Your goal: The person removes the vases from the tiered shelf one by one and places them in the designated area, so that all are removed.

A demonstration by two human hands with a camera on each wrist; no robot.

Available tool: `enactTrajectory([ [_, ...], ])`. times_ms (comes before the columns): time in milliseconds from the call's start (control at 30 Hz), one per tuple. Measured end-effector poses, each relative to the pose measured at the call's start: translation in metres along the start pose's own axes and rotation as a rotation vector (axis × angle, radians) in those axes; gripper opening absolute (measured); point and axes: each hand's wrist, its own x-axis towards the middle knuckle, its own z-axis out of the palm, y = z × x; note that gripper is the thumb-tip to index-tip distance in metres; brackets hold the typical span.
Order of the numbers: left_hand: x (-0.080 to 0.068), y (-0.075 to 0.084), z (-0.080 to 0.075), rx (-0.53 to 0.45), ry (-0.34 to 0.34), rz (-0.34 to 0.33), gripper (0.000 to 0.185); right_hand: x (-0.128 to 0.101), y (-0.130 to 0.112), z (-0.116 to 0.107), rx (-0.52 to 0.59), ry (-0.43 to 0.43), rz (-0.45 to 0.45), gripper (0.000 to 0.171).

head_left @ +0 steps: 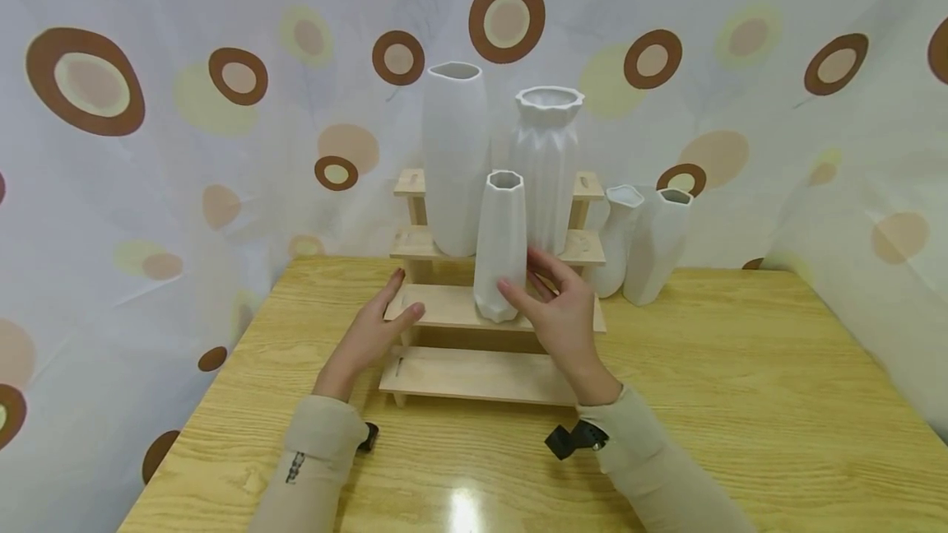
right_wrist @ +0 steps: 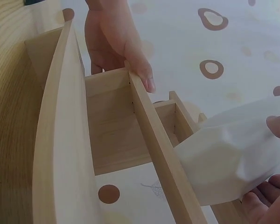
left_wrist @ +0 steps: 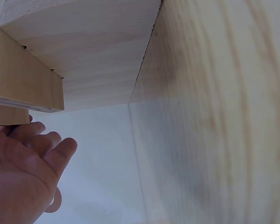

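Standing on a pale wood-grain table (head_left: 741, 368) before a white curtain dotted with brown and yellow rings (head_left: 148, 146), the stepped shelf rack of light unfinished wood (head_left: 474, 373) carries three white vases: a tall smooth white ceramic vase (head_left: 453, 159) and a pleated white ceramic vase with a scalloped rim (head_left: 546, 163) on an upper step, and lower down, on the second step from the bottom, the small faceted white ceramic vase with a hexagonal mouth (head_left: 500, 245), upright. Two more small white vases (head_left: 643, 241) stand on the table just right of the rack. The faceted vase looks rigid, glazed and smooth, so likely slippery and breakable though probably light; its narrow body between the angled ridges seems the sensible place to hold, low enough to keep it from tipping. The right hand (head_left: 564, 315) is at that vase's lower right side, fingers loosely spread and curved, fingertips (right_wrist: 279, 127) touching its wall without wrapping round it. The left hand (head_left: 374, 327) lies well to the vase's left, fingers straight, resting on the left end of the same step with the thumb along its front edge
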Motion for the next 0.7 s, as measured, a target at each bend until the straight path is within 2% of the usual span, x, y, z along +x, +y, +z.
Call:
enactTrajectory([
  [367, 0.0021, -0.0033, 0.0009, -0.003, 0.007, -0.01, 0.089, -0.0001, -0.0056, 0.0016, -0.059, -0.018, 0.026, 0.052],
  [700, 0.0003, 0.0006, 0.0006, 0.012, 0.009, 0.004, 0.086, 0.001, -0.0033, 0.0009, -0.045, -0.029, 0.034, 0.05],
])
